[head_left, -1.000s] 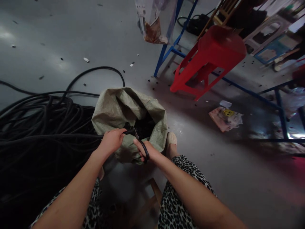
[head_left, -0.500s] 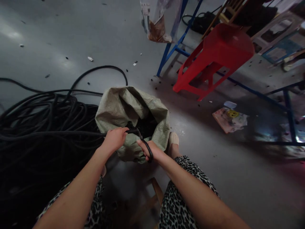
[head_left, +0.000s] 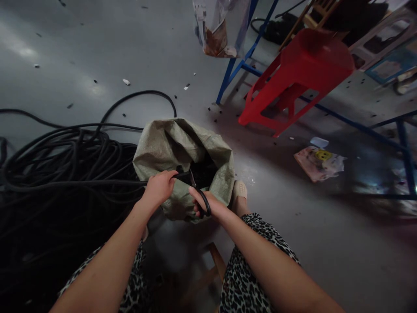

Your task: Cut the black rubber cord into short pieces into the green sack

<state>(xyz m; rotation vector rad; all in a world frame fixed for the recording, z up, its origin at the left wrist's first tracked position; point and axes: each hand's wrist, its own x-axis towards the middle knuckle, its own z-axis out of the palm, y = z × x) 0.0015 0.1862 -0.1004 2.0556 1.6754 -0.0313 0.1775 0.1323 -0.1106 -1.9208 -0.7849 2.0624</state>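
Note:
My left hand (head_left: 160,187) is closed around a black cable (head_left: 81,183) that runs in from the big pile at the left. Its cut end reaches over the mouth of a pale green woven sack (head_left: 169,150). My right hand (head_left: 205,204) grips black-handled scissors (head_left: 199,195) with the blades at the cable's end, just over the sack's opening. Dark bits lie inside the sack. Both forearms reach forward from my lap in leopard-print trousers.
A large tangle of black cable (head_left: 48,174) covers the floor at left. A red plastic stool (head_left: 299,74) lies tipped at upper right beside blue metal frame legs (head_left: 234,69). A crumpled wrapper (head_left: 321,163) lies on the grey floor. A wooden stool (head_left: 211,265) is under me.
The view has shifted slightly; both hands stay at the sack's mouth, the left sliding a little along the cable toward the scissors.

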